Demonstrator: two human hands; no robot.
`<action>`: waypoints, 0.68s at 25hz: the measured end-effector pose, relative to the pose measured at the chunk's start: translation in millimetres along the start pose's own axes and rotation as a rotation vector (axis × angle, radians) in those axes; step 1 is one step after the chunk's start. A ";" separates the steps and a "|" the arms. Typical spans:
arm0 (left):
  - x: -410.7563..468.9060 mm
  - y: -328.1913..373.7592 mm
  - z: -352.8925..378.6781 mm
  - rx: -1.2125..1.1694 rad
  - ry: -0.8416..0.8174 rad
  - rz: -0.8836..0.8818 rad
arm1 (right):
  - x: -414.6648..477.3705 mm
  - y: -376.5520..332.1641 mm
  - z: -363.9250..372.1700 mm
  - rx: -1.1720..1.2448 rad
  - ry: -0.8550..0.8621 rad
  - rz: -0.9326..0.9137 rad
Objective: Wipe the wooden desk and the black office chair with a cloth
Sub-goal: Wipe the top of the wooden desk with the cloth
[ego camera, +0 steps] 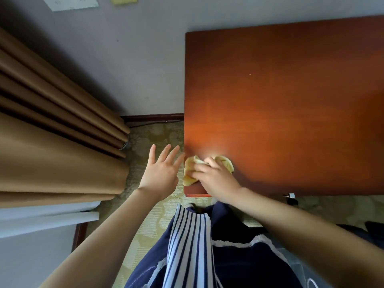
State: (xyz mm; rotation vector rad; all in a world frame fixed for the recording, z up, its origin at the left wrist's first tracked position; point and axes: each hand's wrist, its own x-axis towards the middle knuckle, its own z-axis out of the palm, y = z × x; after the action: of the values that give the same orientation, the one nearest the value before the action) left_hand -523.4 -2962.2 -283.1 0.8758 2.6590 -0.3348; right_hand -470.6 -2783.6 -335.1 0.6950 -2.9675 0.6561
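The right hand grips a crumpled yellow cloth, pressing it onto the near left corner of the surface. The left hand hovers just beside that corner over the carpet, fingers spread wide and holding nothing. Further left hang brown curtains, with a grey wall beyond.

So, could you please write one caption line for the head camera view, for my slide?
Right hand grips a crumpled yellow cloth at the near-left corner of the reddish-brown wooden desk; left hand hovers open.
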 end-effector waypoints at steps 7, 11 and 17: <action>41.7 33.4 -13.8 0.053 -0.164 0.150 | -89.9 41.1 -25.8 -0.025 0.048 0.101; 59.6 53.1 -16.9 0.180 -0.216 0.214 | -133.3 74.6 -54.4 -0.048 0.137 0.446; 67.7 61.4 -16.0 0.226 -0.246 0.252 | -172.5 123.9 -87.7 -0.125 0.291 1.055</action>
State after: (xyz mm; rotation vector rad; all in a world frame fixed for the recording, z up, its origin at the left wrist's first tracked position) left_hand -541.1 -2872.8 -300.8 1.1434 2.2851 -0.6428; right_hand -374.7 -2575.1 -324.3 -0.9649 -2.8441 0.4866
